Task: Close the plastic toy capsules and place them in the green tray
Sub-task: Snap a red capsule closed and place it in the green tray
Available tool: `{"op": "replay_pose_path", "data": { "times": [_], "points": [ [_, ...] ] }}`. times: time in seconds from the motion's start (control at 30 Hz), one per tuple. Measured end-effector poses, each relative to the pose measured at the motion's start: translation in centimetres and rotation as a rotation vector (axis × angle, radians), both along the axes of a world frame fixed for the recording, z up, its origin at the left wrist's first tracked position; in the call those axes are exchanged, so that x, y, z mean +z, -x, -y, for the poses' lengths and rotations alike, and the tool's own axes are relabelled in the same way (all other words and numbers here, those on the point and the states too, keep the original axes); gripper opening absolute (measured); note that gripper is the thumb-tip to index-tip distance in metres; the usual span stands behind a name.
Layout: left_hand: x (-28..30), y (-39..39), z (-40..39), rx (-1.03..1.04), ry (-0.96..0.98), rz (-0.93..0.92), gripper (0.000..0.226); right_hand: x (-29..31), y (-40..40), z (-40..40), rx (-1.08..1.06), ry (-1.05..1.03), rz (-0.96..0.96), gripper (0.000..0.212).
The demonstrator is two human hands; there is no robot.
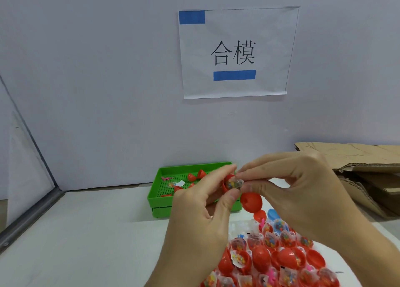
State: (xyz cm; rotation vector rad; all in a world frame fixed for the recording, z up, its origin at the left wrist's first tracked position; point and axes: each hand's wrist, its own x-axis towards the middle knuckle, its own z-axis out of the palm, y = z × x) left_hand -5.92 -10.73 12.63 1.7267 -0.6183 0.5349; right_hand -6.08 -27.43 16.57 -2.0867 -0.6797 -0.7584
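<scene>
Hands met mid-frame over the white surface (pixel 86 232), both working one open red capsule (pixel 227 184). Left hand (pixel 201 217) pinched the capsule half between thumb and fingers; a small clear packet of coloured bits (pixel 236 184) sat in its mouth. Right hand (pixel 300 191) pinched the packet's top edge with thumb and forefinger, and the capsule's other red half (pixel 251 202) hung just below, partly hidden, hinge not clear. Green tray (pixel 160 200) sat behind the hands against the wall, perforated floor, holding a few red capsule pieces (pixel 195 175), a loose packet and a small pink bit; count unclear since the left hand covered the tray's right part. Pile of open red capsules (pixel 270 258) with packets lay at bottom right on the surface, a blue piece (pixel 273 214) at its far edge. Flattened cardboard (pixel 357 157) at right. Paper sign (pixel 236 53) on the wall above.
</scene>
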Motion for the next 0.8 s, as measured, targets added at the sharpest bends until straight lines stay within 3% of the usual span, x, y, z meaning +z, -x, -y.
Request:
{"op": "replay_pose_path", "data": {
  "times": [0.13, 0.3, 0.4, 0.57, 0.8],
  "points": [
    [0.1, 0.2, 0.1, -0.019, -0.051, 0.021, 0.029, 0.0, 0.0, 0.0, -0.014, -0.011, -0.004, 0.026],
    [0.3, 0.3, 0.3, 0.033, 0.026, 0.058, 0.034, -0.1, 0.1, -0.4, -0.019, -0.060, 0.030, 0.023],
    [0.3, 0.2, 0.1, -0.022, 0.134, -0.032, 0.025, -0.2, -0.1, -0.7, 0.018, -0.101, 0.023, 0.021],
    [0.8, 0.1, -0.4, -0.166, 0.363, -0.203, 0.031, -0.4, -0.2, -0.8, 0.166, -0.225, -0.052, 0.014],
    [1.2, 0.2, -1.1, -0.226, 0.344, -0.265, 0.031, -0.5, -0.3, -1.0, 0.230, -0.281, -0.098, 0.010]
  ]
}}
